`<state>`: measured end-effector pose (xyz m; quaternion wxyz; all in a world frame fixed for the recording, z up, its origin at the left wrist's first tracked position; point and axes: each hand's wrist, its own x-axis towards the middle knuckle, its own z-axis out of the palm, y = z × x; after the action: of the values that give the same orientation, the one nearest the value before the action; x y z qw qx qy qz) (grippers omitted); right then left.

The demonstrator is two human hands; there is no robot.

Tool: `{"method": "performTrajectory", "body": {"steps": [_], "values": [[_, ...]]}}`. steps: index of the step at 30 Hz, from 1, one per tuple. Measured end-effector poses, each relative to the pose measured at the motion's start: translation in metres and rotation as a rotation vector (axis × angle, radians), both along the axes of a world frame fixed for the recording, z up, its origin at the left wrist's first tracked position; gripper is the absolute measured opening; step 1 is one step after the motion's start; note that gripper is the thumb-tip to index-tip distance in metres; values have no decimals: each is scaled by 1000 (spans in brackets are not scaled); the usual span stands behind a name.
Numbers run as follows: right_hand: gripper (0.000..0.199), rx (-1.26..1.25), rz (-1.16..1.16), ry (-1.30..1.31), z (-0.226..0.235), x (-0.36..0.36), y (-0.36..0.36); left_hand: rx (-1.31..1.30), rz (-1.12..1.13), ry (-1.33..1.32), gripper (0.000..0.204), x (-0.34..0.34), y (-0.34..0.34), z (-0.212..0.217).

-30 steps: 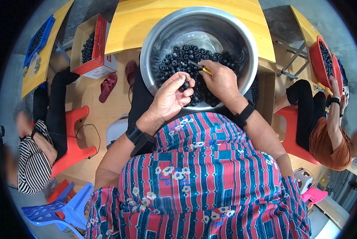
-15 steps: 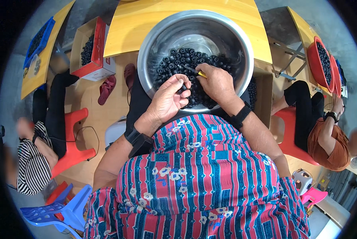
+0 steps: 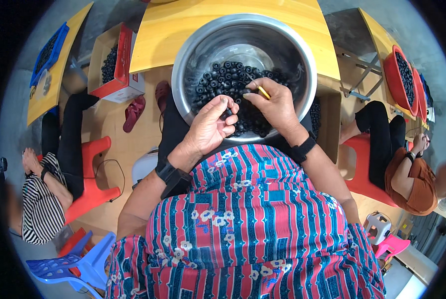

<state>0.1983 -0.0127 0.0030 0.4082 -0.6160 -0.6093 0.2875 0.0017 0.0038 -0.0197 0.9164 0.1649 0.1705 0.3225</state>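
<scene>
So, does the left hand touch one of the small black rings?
Touching. The head view shows the left hand pinching a small black ring between thumb and fingertips, above the round steel bowl.

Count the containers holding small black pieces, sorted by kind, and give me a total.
Steel bowl: 1
Cardboard box: 1
Red basin: 1
Blue tray: 1
Total: 4

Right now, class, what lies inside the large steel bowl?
The steel bowl holds many small black rings. The left hand and right hand cover part of the pile, hiding what lies beneath.
</scene>
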Motion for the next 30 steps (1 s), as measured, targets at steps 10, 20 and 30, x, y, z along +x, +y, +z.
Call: {"method": "performTrajectory", "body": {"steps": [10, 20, 30], "values": [[14, -124, 244, 416, 26, -7, -11, 37, -71, 71, 25, 0, -1, 0], [19, -97, 315, 386, 19, -5, -10, 19, -114, 44, 20, -1, -1, 1], [25, -128, 286, 348, 22, -7, -13, 38, -78, 49, 22, 0, 1, -4]]}}
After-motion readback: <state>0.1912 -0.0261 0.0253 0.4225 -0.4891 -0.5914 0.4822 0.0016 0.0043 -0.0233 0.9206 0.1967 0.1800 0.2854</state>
